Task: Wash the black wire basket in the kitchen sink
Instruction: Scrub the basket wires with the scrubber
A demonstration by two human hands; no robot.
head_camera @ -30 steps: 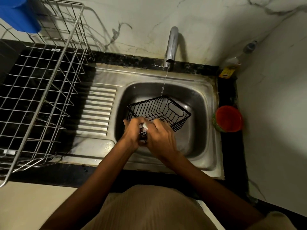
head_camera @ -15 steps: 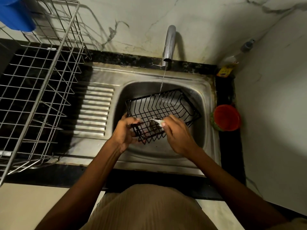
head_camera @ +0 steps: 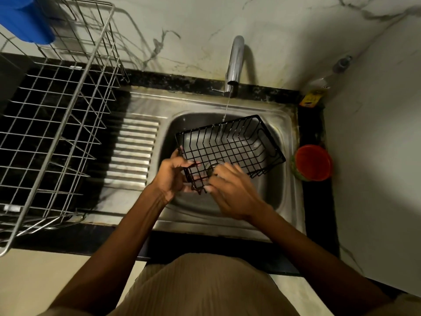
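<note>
The black wire basket (head_camera: pixel 239 144) hangs tilted over the steel sink basin (head_camera: pixel 281 197), its open side facing up. A thin stream of water from the tap (head_camera: pixel 235 62) falls onto the basket's far wall. My left hand (head_camera: pixel 170 176) grips the basket's near left corner, fingers curled round the wire. My right hand (head_camera: pixel 234 195), slightly blurred, is at the basket's near wall with fingers over the rim and thumb underneath, pinching the wire. The sink drain shows through the basket's mesh.
A large silver wire dish rack (head_camera: pixel 57 133) stands on the dark counter to the left, beside the ribbed drainboard (head_camera: pixel 134 151). A blue container (head_camera: pixel 25 19) sits at top left. A red cup (head_camera: pixel 315 161) and a bottle (head_camera: pixel 319 90) stand right of the sink.
The basket has swung out flatter and further right under the water stream. My right hand moved from inside the basket to its near wall, and the small white thing it held is out of sight.
</note>
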